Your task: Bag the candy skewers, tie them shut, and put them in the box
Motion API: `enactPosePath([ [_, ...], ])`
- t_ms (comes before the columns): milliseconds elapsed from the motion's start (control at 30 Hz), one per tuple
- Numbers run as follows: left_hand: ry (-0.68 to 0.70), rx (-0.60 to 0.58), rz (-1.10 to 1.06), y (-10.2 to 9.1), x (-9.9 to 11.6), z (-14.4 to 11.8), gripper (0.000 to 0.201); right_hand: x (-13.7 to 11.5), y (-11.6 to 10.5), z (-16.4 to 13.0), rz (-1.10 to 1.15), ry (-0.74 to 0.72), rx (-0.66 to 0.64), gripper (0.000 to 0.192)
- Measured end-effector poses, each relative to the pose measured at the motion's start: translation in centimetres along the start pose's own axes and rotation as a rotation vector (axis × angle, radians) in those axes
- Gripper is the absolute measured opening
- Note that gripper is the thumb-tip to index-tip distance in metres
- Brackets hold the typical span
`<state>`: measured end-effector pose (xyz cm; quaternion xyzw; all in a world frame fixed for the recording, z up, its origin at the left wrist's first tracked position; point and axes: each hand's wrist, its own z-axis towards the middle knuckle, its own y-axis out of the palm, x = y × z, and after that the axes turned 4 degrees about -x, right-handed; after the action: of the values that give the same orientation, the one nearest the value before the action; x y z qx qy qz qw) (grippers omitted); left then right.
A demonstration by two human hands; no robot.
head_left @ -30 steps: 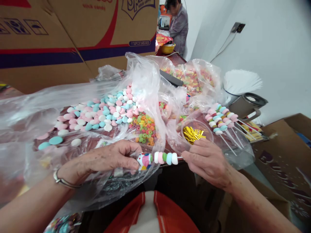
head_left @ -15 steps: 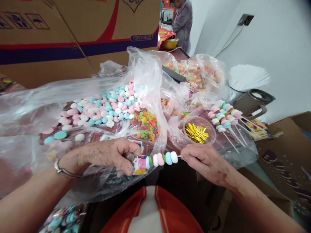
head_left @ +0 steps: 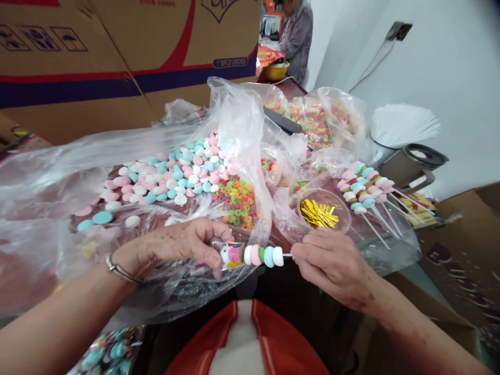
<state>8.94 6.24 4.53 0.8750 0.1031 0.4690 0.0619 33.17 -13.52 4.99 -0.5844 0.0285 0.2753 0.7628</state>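
My right hand [head_left: 326, 263] is closed on the white stick of a candy skewer [head_left: 264, 255], which lies level and points left. White, pink, green and blue pieces show along it. Its left end sits inside a small printed plastic bag [head_left: 232, 255]. My left hand [head_left: 191, 245] pinches that bag between thumb and fingers around its left part. Just beyond my right hand is a round clear tub [head_left: 344, 219] with gold twist ties [head_left: 318, 213]. Finished-looking skewers [head_left: 365, 187] lie side by side at the right, sticks toward me.
Pink, white and blue candies [head_left: 175, 174] spread over plastic sheeting at the left, beside small ring candies [head_left: 237, 200]. A grey mug [head_left: 410, 166] and a holder of white sticks [head_left: 404, 125] stand at the right. A large carton [head_left: 156, 52] rises behind. Another person [head_left: 299, 39] is farther back.
The skewer has gone deeper into the printed bag, so fewer candies show outside it. My two hands are slightly closer together, and the whole view has shifted a little.
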Motion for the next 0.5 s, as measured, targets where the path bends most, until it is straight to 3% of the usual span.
enactPosePath([
  [167, 0.085, 0.012, 0.249, 1.3, 0.6, 0.2, 0.03, -0.2, 0.8, 0.4, 0.169, 0.11, -0.064, 0.02],
  [367, 0.131, 0.032, 0.372, 3.3, 1.6, 0.6, 0.037, -0.5, 2.0, 1.5, 0.299, 0.023, -0.051, 0.018],
  [500, 0.162, 0.084, 0.441, 3.6, 2.2, -0.1, 0.056, -0.5, 2.2, 1.8, 0.302, 0.009, -0.005, 0.018],
])
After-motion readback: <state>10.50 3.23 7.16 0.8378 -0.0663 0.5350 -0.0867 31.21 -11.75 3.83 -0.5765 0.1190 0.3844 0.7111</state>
